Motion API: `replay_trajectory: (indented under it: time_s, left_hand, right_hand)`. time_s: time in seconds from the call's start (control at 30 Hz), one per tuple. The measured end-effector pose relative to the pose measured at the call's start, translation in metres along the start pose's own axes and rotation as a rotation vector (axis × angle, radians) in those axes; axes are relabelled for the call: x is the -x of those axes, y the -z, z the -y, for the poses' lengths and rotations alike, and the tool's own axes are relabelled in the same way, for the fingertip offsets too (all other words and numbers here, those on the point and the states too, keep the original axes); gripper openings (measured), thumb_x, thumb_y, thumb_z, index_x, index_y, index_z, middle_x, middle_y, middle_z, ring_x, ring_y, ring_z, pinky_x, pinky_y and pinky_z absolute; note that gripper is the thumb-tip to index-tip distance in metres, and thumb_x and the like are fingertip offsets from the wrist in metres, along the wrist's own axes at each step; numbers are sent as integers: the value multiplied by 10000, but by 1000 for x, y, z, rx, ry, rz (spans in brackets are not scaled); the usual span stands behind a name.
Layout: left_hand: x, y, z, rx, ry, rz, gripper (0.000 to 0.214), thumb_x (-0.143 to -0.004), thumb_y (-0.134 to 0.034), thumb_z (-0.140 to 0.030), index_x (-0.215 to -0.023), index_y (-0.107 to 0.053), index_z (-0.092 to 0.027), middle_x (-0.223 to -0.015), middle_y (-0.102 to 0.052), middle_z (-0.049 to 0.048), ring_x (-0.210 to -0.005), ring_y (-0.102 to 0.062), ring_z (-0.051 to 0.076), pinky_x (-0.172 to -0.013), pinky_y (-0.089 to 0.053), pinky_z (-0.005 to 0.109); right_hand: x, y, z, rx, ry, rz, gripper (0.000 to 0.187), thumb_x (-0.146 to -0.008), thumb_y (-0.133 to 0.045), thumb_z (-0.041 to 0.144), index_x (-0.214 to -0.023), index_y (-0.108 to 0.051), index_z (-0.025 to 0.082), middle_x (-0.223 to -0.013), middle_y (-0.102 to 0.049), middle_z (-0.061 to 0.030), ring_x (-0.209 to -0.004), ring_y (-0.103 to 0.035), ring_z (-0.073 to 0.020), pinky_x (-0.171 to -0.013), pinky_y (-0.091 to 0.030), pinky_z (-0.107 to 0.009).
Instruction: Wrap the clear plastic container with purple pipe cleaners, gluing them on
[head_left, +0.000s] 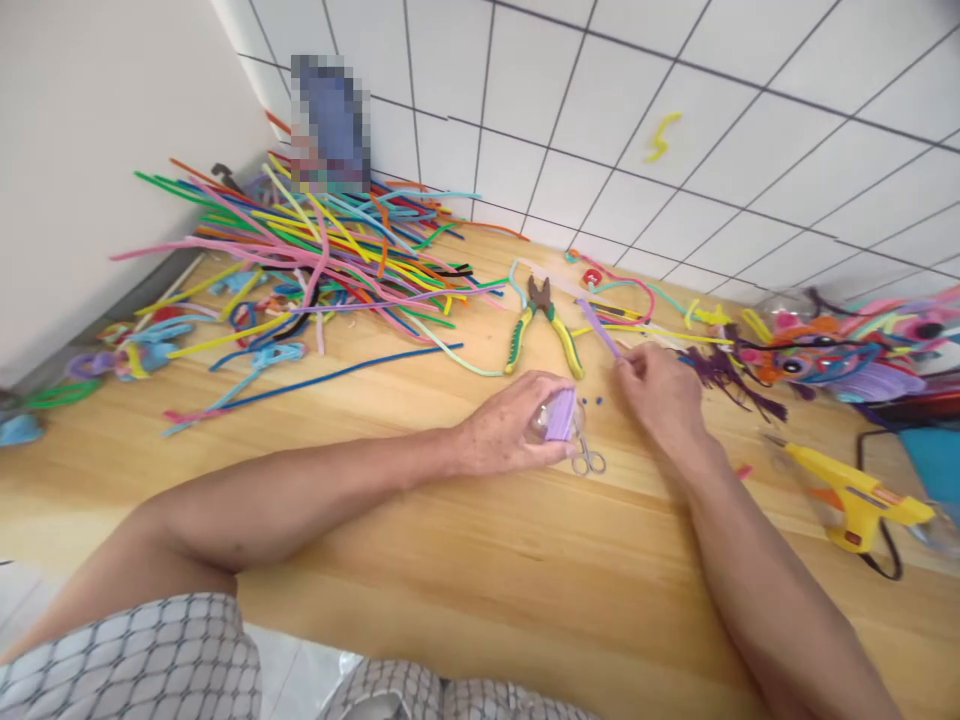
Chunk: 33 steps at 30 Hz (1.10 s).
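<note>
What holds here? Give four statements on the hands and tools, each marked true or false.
1. The left hand holds a purple-wrapped piece. True.
2. The right hand holds the pliers. False: the pliers lie on the table beyond both hands, and that hand pinches a purple pipe cleaner.
3. Small scissors lie by the left hand. True.
4. The glue gun is red. False: it is yellow.
</note>
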<state>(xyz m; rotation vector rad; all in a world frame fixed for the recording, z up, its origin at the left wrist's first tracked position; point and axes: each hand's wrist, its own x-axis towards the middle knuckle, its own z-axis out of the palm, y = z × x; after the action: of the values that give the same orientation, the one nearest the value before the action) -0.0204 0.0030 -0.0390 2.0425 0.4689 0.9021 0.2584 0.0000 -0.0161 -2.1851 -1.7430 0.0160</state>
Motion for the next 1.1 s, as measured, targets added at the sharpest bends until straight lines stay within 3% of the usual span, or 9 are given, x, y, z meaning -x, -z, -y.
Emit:
replay_trajectory:
  time_s: [0.2,0.5,0.73,1.1]
  left_hand:
    - [-1,-3,6,12,-7,3,708,-911,-828,-494,-1478,-542,-179,-1457,-674,204,-1405,-649,336,-1203,-556,536]
    - [-2,-7,8,9,-3,-17,944,-847,-862,-654,-1547,-492,-141,-1546,-602,262,-1495,-573,384,-1273,-492,603]
    - [-1,-5,7,-3,14,-36,865,-860,-852,-661,-1508,-522,-193,-1510,-625,217,-1459,-602,366,-1259,-508,534]
    - [2,9,-5,-19,26,-106,605,-1064,-602,-576,-1530,-497,-206,-1549,-597,203,-1514,-564,336,-1308,-444,540]
  right_hand:
    - [-1,16,3,-194,50,-121,272,-914,-609,494,-955,-731,254,-858,-779,-71,-782,-706,-271,-787,-526,-423]
    - [8,16,25,-326,75,-60,361,-890,-647,602,-931,-760,262,-856,-798,-63,-758,-720,-266,-740,-553,-414]
    - [16,1,19,-326,33,-104,497,-895,-613,697,-925,-779,229,-824,-780,-91,-674,-648,-242,-742,-541,-419]
    - [15,-10,14,-364,93,-195,431,-896,-598,641,-907,-757,241,-838,-776,-97,-702,-656,-254,-729,-519,-399]
